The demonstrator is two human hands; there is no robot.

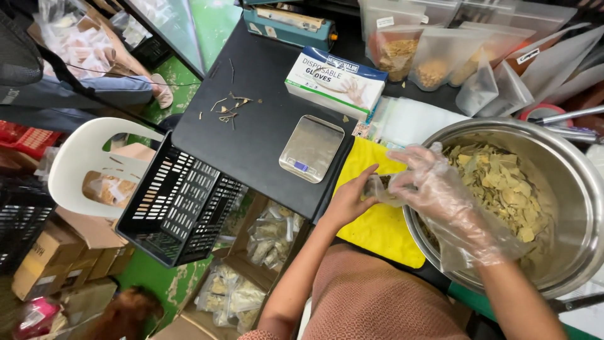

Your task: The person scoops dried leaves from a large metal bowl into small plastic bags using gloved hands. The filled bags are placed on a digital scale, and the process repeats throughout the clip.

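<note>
Here we pinch a small clear plastic pouch point(379, 189) in our bare left hand point(349, 200); our gloved right hand point(434, 186), fingers curled, touches it beside the big steel bowl point(566, 189) of dried leaves point(503, 182).

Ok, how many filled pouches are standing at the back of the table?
2 clearly filled: one pouch beside the glove box, another pouch just right of it. The pouches further right look empty; others may be hidden behind.

We see a loose, clear plastic glove crinkling over the right hand point(440, 189), the left hand point(349, 201) bare, both forearms unsleeved, and a ribbed reddish-brown garment below.
</note>
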